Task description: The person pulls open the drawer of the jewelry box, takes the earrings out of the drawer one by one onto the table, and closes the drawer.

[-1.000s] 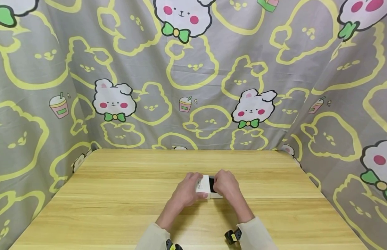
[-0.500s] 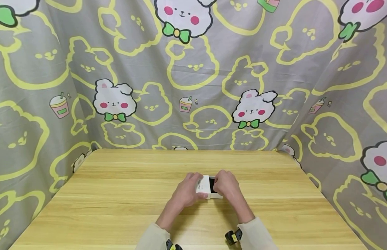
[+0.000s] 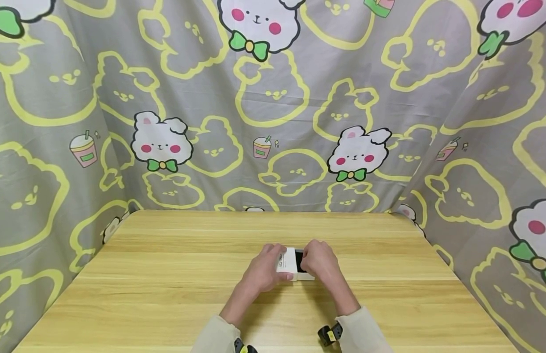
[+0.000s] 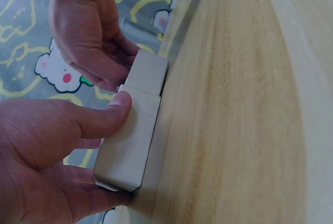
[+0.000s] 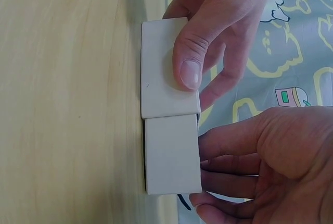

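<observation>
A small white slide-out box (image 3: 286, 261) with printed lettering lies near the middle of the table, its outer sleeve to the left. The inner drawer (image 5: 173, 156) sticks out to the right, and its inside looks black from above. My left hand (image 3: 264, 267) grips the sleeve, the thumb (image 4: 118, 110) along its near side and the other fingers round the far side and end. Bent over the drawer's open top is my right hand (image 3: 319, 260), fingertips partly hidden at the opening; I cannot tell what they hold. A thin black strip (image 5: 184, 201) shows at the drawer's end.
The box rests on a light wood-grain table (image 3: 167, 274). A grey curtain (image 3: 202, 108) printed with white rabbits and yellow outlines hangs along the table's back and both sides. Black wrist straps (image 3: 329, 335) sit at the pale sleeve cuffs.
</observation>
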A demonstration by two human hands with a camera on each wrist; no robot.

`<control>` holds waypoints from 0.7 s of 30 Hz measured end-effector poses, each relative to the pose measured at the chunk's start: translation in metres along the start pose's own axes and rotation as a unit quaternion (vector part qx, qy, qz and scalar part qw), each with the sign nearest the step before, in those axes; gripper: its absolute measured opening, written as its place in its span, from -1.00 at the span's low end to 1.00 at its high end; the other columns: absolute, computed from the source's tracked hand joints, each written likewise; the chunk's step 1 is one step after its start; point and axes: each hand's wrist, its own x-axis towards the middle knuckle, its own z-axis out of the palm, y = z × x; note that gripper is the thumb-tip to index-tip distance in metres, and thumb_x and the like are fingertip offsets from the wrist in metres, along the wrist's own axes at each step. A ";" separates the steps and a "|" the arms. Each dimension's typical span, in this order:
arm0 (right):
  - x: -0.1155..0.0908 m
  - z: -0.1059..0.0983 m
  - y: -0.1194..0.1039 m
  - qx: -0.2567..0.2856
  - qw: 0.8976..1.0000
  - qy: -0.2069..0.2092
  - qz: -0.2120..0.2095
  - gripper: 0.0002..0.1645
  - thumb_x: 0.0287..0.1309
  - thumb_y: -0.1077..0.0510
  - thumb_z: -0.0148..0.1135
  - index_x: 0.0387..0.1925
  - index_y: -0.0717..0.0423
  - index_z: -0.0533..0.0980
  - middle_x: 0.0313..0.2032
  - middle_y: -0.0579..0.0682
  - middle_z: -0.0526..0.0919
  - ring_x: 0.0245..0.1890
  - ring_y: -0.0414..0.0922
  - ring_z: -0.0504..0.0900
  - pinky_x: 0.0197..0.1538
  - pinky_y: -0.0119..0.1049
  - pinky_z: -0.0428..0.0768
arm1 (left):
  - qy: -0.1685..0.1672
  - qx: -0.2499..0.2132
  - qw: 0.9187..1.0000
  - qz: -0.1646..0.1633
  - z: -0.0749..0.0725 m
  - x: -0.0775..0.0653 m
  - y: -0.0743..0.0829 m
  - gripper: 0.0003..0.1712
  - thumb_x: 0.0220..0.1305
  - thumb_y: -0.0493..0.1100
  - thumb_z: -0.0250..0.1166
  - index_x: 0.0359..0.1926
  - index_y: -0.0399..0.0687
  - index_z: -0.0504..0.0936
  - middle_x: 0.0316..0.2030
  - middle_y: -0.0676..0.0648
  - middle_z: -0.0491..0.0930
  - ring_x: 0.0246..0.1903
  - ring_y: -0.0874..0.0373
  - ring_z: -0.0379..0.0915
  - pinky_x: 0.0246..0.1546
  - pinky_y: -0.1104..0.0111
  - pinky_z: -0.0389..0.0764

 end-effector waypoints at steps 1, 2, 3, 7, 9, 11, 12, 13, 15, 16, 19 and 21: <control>0.000 0.000 0.000 -0.001 1.000 0.000 0.000 -0.76 -0.22 0.41 0.27 -0.78 0.06 0.56 -0.72 -0.09 0.53 -0.61 -0.11 0.41 -0.56 -0.33 0.34 | 0.000 0.000 1.000 0.000 0.000 0.000 0.000 -0.23 0.10 -0.02 0.56 0.29 -0.09 0.48 0.21 -0.21 0.46 -0.22 0.04 0.44 -0.20 0.17 0.53; 0.000 0.000 0.000 -0.003 1.000 0.000 -0.002 -0.76 -0.22 0.41 0.27 -0.78 0.06 0.56 -0.72 -0.09 0.54 -0.62 -0.11 0.41 -0.57 -0.32 0.34 | 0.000 0.000 1.000 0.000 0.000 0.000 0.000 -0.23 0.10 -0.02 0.56 0.29 -0.09 0.48 0.21 -0.21 0.47 -0.22 0.05 0.44 -0.20 0.17 0.53; 0.000 0.000 0.000 -0.004 1.000 0.001 -0.003 -0.76 -0.22 0.41 0.27 -0.78 0.06 0.56 -0.71 -0.09 0.54 -0.61 -0.11 0.42 -0.57 -0.32 0.34 | 0.000 0.000 1.000 0.000 0.000 0.000 0.000 -0.23 0.10 -0.02 0.56 0.29 -0.08 0.48 0.21 -0.21 0.47 -0.22 0.05 0.44 -0.20 0.17 0.54; -0.001 -0.001 0.000 -0.007 1.000 0.002 -0.004 -0.76 -0.21 0.41 0.27 -0.78 0.07 0.56 -0.71 -0.09 0.54 -0.61 -0.11 0.42 -0.57 -0.32 0.34 | 0.000 0.003 1.000 0.000 0.001 0.000 0.000 -0.23 0.10 -0.02 0.56 0.29 -0.08 0.48 0.20 -0.20 0.47 -0.23 0.06 0.43 -0.20 0.18 0.53; -0.002 -0.001 -0.001 -0.008 1.000 0.000 -0.003 -0.76 -0.20 0.40 0.28 -0.77 0.07 0.56 -0.70 -0.09 0.54 -0.61 -0.11 0.42 -0.56 -0.32 0.35 | 0.000 0.003 1.000 0.000 0.001 0.000 -0.001 -0.24 0.10 -0.02 0.56 0.29 -0.08 0.48 0.20 -0.20 0.47 -0.23 0.06 0.43 -0.21 0.19 0.53; -0.002 -0.002 -0.001 -0.009 1.000 0.000 -0.003 -0.77 -0.21 0.40 0.28 -0.77 0.07 0.56 -0.70 -0.09 0.54 -0.61 -0.11 0.43 -0.56 -0.32 0.35 | 0.000 0.004 1.000 0.001 0.001 0.001 -0.001 -0.24 0.11 -0.01 0.56 0.29 -0.08 0.48 0.20 -0.20 0.47 -0.23 0.06 0.43 -0.21 0.19 0.53; -0.003 -0.002 -0.001 -0.009 1.000 0.001 -0.004 -0.77 -0.21 0.40 0.27 -0.77 0.07 0.56 -0.70 -0.09 0.54 -0.61 -0.11 0.43 -0.56 -0.32 0.35 | 0.000 0.003 1.000 0.001 0.001 0.001 -0.001 -0.24 0.11 -0.02 0.56 0.29 -0.08 0.48 0.20 -0.20 0.47 -0.23 0.06 0.43 -0.21 0.19 0.53; -0.003 -0.002 -0.001 -0.009 1.000 0.002 -0.005 -0.77 -0.21 0.41 0.27 -0.77 0.07 0.56 -0.70 -0.09 0.54 -0.61 -0.11 0.43 -0.56 -0.32 0.35 | 0.000 0.002 1.000 0.001 0.001 0.001 -0.001 -0.24 0.11 -0.02 0.56 0.29 -0.08 0.48 0.20 -0.20 0.47 -0.23 0.06 0.43 -0.21 0.19 0.53; -0.003 -0.003 -0.001 -0.009 1.000 0.004 -0.008 -0.76 -0.20 0.41 0.26 -0.77 0.07 0.56 -0.70 -0.09 0.54 -0.61 -0.11 0.42 -0.56 -0.33 0.35 | 0.000 0.001 1.000 0.001 0.001 0.000 -0.001 -0.24 0.11 -0.02 0.56 0.30 -0.09 0.47 0.20 -0.20 0.47 -0.22 0.06 0.43 -0.21 0.19 0.53; -0.003 -0.003 -0.001 -0.008 1.000 0.005 -0.010 -0.76 -0.20 0.42 0.25 -0.77 0.07 0.56 -0.71 -0.09 0.54 -0.61 -0.11 0.42 -0.56 -0.33 0.35 | 0.000 0.001 1.000 0.002 0.001 0.000 -0.001 -0.23 0.11 -0.02 0.56 0.30 -0.09 0.47 0.21 -0.20 0.47 -0.22 0.05 0.43 -0.21 0.19 0.53; -0.004 -0.003 -0.001 -0.008 1.000 0.009 -0.014 -0.75 -0.20 0.42 0.22 -0.77 0.07 0.56 -0.70 -0.09 0.54 -0.61 -0.10 0.42 -0.56 -0.33 0.36 | 0.000 0.000 1.000 0.001 0.001 0.000 -0.001 -0.23 0.11 -0.02 0.56 0.29 -0.09 0.47 0.21 -0.21 0.46 -0.22 0.05 0.43 -0.21 0.18 0.53; -0.004 -0.003 -0.001 -0.007 1.000 0.009 -0.014 -0.75 -0.21 0.43 0.21 -0.77 0.07 0.56 -0.70 -0.09 0.54 -0.61 -0.10 0.43 -0.56 -0.32 0.36 | 0.000 0.000 1.000 0.000 0.001 0.000 -0.001 -0.23 0.10 -0.02 0.56 0.29 -0.08 0.47 0.21 -0.21 0.46 -0.22 0.05 0.43 -0.21 0.18 0.53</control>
